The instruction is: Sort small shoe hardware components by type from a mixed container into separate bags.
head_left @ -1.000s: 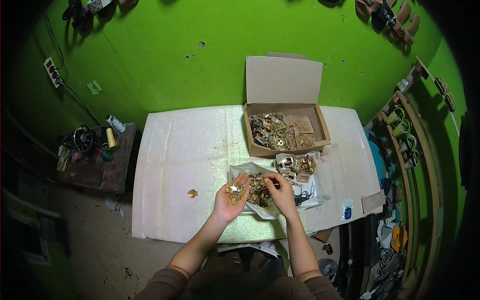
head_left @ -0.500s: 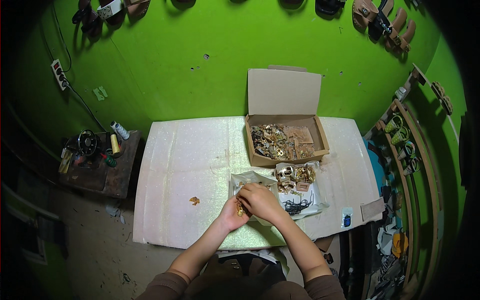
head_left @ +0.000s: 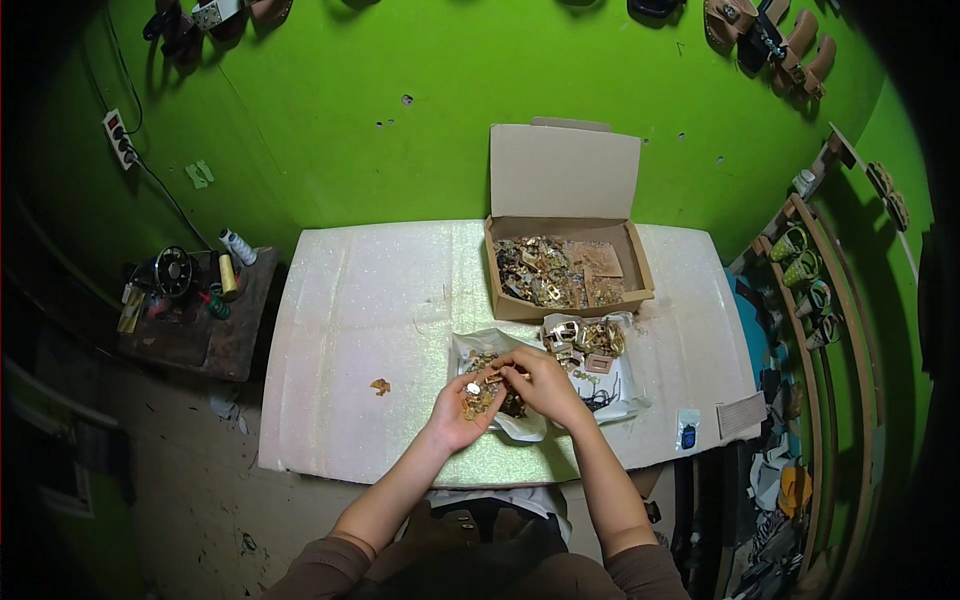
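Glittery white tabletop (head_left: 350, 310) under both hands. Left hand (head_left: 458, 415) cupped palm-up, probably to keep its loose gold pieces (head_left: 474, 402) from spilling. Right hand (head_left: 545, 385) seems to pinch a small gold piece (head_left: 493, 379) over the left fingers. Lined tray (head_left: 466, 352) right beneath, likely catching drops. Buckle tray (head_left: 628, 402) just right of hands; cardboard box (head_left: 515, 312) beyond, lid up, presumably for access. Green wall (head_left: 350, 150) farthest.

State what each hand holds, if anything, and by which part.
The left hand holds shiny metal pieces in its palm; whether the right hand grips one cannot be told.
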Motion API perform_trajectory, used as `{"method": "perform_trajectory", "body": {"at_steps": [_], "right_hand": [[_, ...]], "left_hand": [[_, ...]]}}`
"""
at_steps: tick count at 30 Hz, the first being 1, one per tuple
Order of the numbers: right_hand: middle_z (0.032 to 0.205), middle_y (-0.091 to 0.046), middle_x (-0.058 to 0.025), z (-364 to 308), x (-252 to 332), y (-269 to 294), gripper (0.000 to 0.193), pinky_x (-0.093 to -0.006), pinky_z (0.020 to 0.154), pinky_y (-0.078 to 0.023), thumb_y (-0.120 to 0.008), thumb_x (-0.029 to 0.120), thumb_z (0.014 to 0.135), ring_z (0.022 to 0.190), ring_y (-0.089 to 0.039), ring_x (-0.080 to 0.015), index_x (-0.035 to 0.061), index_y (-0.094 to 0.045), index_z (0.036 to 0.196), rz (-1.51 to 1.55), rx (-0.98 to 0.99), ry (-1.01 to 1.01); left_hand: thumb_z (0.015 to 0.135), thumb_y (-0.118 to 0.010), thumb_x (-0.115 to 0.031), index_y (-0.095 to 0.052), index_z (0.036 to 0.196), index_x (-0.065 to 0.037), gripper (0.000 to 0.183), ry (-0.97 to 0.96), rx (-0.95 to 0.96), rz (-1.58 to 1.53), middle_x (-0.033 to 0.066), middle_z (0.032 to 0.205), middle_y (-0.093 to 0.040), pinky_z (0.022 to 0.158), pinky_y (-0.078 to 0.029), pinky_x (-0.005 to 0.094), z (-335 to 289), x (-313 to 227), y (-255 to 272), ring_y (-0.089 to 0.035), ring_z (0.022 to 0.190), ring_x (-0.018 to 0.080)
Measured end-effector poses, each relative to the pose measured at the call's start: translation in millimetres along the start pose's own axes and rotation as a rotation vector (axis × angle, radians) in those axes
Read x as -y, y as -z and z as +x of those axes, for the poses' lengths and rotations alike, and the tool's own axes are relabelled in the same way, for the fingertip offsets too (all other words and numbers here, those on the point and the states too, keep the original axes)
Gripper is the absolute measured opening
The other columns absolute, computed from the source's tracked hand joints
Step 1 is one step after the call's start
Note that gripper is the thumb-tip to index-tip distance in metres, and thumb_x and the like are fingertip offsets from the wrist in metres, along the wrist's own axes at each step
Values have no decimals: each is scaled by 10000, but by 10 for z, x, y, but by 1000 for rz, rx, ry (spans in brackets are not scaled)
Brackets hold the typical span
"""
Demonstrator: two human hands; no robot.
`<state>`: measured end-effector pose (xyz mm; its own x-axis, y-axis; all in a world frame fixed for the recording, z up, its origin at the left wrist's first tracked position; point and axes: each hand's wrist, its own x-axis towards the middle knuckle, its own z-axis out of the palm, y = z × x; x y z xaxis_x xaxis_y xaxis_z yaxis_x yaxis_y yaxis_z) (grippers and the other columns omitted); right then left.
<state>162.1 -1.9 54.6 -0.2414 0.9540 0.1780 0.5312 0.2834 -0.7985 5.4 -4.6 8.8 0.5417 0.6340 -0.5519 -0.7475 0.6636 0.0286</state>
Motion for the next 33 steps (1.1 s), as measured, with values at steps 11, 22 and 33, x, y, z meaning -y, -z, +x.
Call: {"method": "perform_trajectory", "body": {"at_steps": [11,22,33], "right_hand": [[863,-545,-115,-249,-321,182,111,-335,721,-430,-561,77,727,849,-528,-277,28,-566,827,-30,-115,113],[766,-569,-64,-424,-573,449,152,-225,555,-423,-589,95,744,646,-535,-107,10,-573,868,377,-26,-199],[651,-513,30,-693,-1124,724,193,-167,502,-346,-574,90,775,571,-431,-25,-1,-555,943,673,78,-339]], "left_hand": [[860,-352,-140,-504,1064,-5,288,-117,115,-105,120,1058,-540,874,-440,322,144,350,-74,-528,990,211],[842,-409,-165,-527,1042,-38,265,-223,79,-182,69,1064,-532,893,-406,295,314,814,-200,-496,1013,174],[839,-408,-126,-510,1019,16,252,-282,75,-247,103,1023,-541,867,-436,299,591,1270,-287,-493,1038,206]]}}
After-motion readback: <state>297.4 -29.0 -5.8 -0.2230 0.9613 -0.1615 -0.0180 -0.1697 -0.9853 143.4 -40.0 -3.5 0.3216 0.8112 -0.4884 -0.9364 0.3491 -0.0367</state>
